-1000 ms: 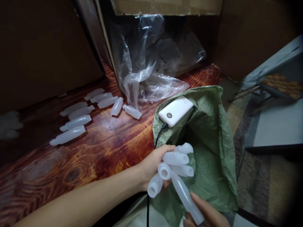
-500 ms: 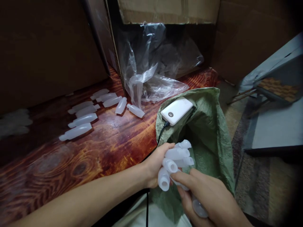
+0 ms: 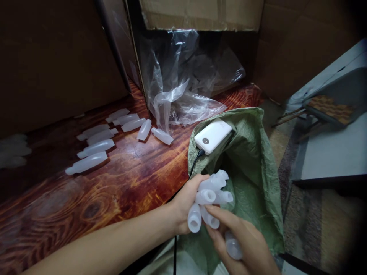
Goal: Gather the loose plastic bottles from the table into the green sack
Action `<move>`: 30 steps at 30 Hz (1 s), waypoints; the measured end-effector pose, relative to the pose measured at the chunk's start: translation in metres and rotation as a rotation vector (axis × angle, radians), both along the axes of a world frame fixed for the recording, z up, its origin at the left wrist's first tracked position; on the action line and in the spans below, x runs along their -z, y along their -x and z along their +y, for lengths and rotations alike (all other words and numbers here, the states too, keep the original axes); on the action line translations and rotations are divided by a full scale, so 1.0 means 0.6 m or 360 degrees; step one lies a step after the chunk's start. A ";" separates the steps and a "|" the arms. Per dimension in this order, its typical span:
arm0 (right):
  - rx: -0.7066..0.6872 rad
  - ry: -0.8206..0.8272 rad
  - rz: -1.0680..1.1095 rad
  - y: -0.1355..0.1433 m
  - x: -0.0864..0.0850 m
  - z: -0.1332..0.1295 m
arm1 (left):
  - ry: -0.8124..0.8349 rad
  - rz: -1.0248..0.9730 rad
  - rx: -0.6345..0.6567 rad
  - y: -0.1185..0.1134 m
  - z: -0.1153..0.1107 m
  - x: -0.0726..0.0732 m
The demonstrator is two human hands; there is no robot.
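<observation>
My left hand (image 3: pixel 185 204) is wrapped round a bunch of small translucent white plastic bottles (image 3: pixel 205 196), their open necks facing me and to the right. My right hand (image 3: pixel 243 238) is closed round another plastic bottle (image 3: pixel 233 247), mostly hidden in the palm. Its fingertips touch the lowest bottle (image 3: pixel 212 220) of the bunch. Both hands are over the mouth of a green woven sack (image 3: pixel 266 168). A white power bank (image 3: pixel 213 135) with a black cable rests at the sack's rim.
Several similar bottles (image 3: pixel 87 163) lie on the reddish wooden table (image 3: pixel 137 168) to the left. Behind are a cardboard box (image 3: pixel 200 13) and a crumpled clear plastic bag (image 3: pixel 192 109). On the right, a grey wheelbarrow (image 3: pixel 355 91) holds brownish pieces.
My right hand has moved a little to the left against the bunch. The bottles in my left hand have shifted, and the lowest one's neck now shows more. The view has shifted slightly.
</observation>
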State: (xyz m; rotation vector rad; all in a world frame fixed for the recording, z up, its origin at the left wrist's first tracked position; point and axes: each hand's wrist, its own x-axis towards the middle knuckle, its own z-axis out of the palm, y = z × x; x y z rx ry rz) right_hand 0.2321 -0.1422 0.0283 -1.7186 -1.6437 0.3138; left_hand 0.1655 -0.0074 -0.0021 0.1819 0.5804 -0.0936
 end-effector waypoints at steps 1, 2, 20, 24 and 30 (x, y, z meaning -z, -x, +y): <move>0.0109 -0.0006 0.0170 0.006 0.000 -0.006 | -0.0005 0.0011 0.0008 0.000 0.000 0.003; 0.0242 -0.0007 0.0380 0.013 0.002 -0.012 | -0.0015 0.0021 0.0023 -0.001 0.001 0.005; 0.1101 0.0292 0.1927 0.013 0.028 -0.040 | -0.0131 -0.0179 0.0095 -0.003 0.000 0.016; 0.1067 0.0215 0.1823 -0.012 0.005 -0.040 | -0.0167 -0.0203 0.0080 -0.004 -0.001 0.015; 0.0846 0.0031 0.0830 -0.055 -0.013 -0.049 | -0.0362 -0.0011 0.0093 0.002 -0.003 -0.021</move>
